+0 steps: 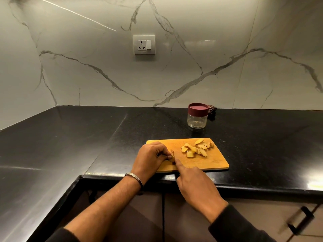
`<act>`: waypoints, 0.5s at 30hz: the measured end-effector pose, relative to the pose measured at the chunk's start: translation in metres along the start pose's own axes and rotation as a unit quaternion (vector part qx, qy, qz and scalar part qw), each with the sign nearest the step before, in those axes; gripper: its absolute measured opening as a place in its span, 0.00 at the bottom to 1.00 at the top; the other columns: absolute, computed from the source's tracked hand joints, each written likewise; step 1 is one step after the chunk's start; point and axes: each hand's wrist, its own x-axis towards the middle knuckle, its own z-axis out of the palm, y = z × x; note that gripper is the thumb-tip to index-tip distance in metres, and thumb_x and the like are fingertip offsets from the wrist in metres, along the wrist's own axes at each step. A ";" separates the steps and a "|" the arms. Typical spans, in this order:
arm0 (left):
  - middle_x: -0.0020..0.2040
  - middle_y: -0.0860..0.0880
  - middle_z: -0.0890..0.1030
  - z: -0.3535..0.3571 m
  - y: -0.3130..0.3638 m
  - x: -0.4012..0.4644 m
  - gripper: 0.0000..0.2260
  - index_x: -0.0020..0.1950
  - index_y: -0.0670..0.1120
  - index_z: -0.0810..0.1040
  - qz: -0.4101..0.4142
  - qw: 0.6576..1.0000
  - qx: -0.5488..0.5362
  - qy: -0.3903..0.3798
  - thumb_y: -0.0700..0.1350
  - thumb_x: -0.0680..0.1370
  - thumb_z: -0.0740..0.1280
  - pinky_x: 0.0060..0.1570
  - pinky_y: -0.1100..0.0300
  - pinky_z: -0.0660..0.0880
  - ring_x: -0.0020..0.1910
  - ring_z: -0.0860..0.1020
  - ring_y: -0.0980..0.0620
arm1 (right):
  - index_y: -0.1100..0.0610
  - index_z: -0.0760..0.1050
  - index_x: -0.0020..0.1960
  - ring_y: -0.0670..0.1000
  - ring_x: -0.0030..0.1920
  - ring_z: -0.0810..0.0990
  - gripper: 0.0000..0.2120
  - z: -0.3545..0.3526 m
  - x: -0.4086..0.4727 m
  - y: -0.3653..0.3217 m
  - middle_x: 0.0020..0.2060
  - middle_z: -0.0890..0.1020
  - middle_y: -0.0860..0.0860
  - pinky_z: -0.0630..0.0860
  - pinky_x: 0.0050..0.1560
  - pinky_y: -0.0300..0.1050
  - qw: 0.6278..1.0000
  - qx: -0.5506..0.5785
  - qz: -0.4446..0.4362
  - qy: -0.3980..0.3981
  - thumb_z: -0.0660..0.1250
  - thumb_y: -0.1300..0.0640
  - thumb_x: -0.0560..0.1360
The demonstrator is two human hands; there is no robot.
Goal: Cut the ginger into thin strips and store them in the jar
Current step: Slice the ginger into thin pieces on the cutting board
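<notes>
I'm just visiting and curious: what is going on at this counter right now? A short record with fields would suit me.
activity: cutting ginger on a wooden cutting board
left hand: fingers curled round a small ginger piece
right hand: forefinger stretched forward along a knife that is mostly hidden
cut ginger pieces: heaped on the board's far right part
jar: behind the board, maroon lid on, looks empty
surface: black countertop

Dim, warm light from above; glare streaks on the wall [78, 13] at 11 o'clock. The counter [52, 145] gleams. Edges bow, perhaps slightly blurred at 5 o'clock.
</notes>
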 end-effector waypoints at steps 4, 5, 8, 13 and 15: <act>0.40 0.57 0.83 0.001 0.001 0.000 0.04 0.39 0.49 0.84 0.000 1.000 -0.006 0.003 0.42 0.71 0.77 0.42 0.61 0.79 0.41 0.81 0.61 | 0.46 0.47 0.82 0.47 0.41 0.71 0.28 -0.001 -0.002 0.002 0.46 0.74 0.50 0.67 0.42 0.42 1.000 -0.006 0.005 0.001 0.53 0.51 0.85; 0.40 0.57 0.83 0.001 0.001 0.000 0.04 0.39 0.49 0.84 -0.002 1.000 -0.006 0.003 0.42 0.71 0.77 0.42 0.61 0.79 0.41 0.81 0.61 | 0.46 0.47 0.82 0.47 0.42 0.71 0.28 -0.001 -0.003 0.003 0.47 0.74 0.50 0.67 0.42 0.42 1.000 -0.006 0.006 0.002 0.53 0.51 0.85; 0.41 0.57 0.83 0.001 0.000 -0.001 0.04 0.40 0.48 0.84 -0.007 1.000 -0.006 0.002 0.42 0.71 0.77 0.43 0.61 0.80 0.41 0.81 0.61 | 0.44 0.46 0.82 0.47 0.42 0.70 0.28 0.000 -0.010 0.003 0.47 0.74 0.50 0.66 0.43 0.42 1.000 -0.010 0.011 0.004 0.52 0.50 0.85; 0.41 0.57 0.82 0.001 0.001 -0.001 0.04 0.40 0.49 0.83 -0.011 1.000 0.003 -0.003 0.44 0.72 0.77 0.44 0.62 0.79 0.42 0.80 0.61 | 0.42 0.56 0.80 0.45 0.40 0.74 0.26 -0.004 -0.017 0.015 0.42 0.77 0.46 0.68 0.37 0.40 0.996 0.089 0.027 -0.007 0.56 0.53 0.83; 0.41 0.57 0.82 0.001 0.000 -0.001 0.04 0.40 0.50 0.83 -0.017 1.000 0.001 0.000 0.43 0.71 0.77 0.43 0.60 0.79 0.42 0.81 0.60 | 0.41 0.62 0.78 0.43 0.32 0.73 0.26 -0.004 -0.017 0.022 0.34 0.78 0.44 0.67 0.30 0.37 0.980 0.191 0.048 -0.035 0.57 0.55 0.82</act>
